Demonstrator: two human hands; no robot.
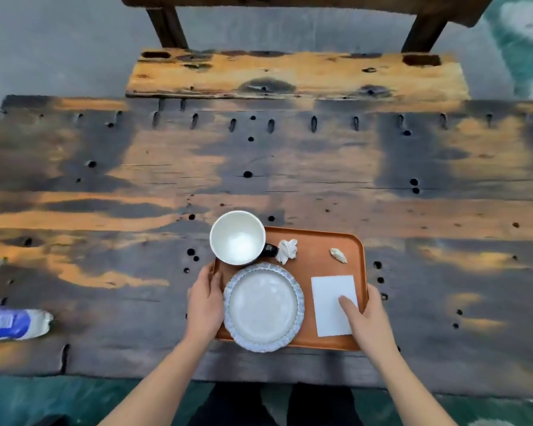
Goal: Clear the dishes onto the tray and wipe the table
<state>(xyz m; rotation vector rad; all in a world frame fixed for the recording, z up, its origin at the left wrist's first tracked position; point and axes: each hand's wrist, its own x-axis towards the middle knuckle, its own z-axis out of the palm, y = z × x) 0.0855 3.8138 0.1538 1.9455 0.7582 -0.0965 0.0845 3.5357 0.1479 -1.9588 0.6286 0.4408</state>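
At the near edge of the weathered wooden table [259, 167], an orange tray [317, 241] is held at both short sides. The left hand [205, 302] is curled round the tray's left rim, beside a scalloped white plate [263, 307]. The right hand [371, 318] grips the right rim, its thumb laid over a white rectangular napkin [333, 302] so that the sheet is pinned to the tray floor.

All the dishes are already on the tray: the plate at the near left, a white-lined mug [237, 237] with a dark handle at the far left corner, overhanging the rim. A crumpled tissue [286, 250] and a smaller scrap [338, 255] lie toward the far side.

The tray's long axis runs left to right, so the hands sit at opposite ends of it, evenly placed for a level lift. Wiping is judged not yet done. A blue-and-white packet [13, 323] lies well apart on the table's left, nearer the left hand.
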